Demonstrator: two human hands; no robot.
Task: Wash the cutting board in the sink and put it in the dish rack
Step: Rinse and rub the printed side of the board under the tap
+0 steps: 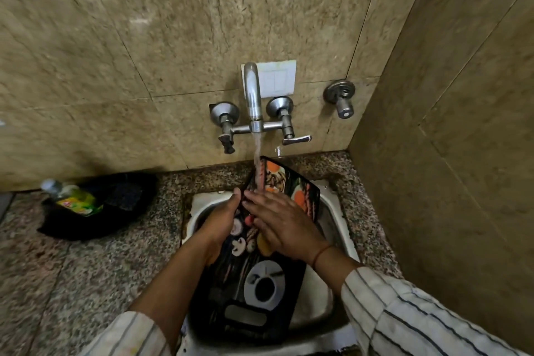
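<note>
Rinsing under tap (252, 95): left hand (222, 218) grips cutting board (260, 277) edge, right hand (277, 220) rubs flat-palmed; best to tilt board so water sheets into sink (341, 240).

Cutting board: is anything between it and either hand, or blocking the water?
Nothing visible. The left hand grips the dark food-printed cutting board by its edge, the right hand lies flat on it, and the tap stream lands directly on it.

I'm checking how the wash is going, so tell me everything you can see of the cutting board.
The cutting board is a dark, glossy rectangular slab printed with mushrooms, orange slices and a cup seen from above. It leans tilted over the steel sink, far end raised under the tap's running water. The left hand grips its left edge; the right hand lies flat on its face. Material unclear.
</note>
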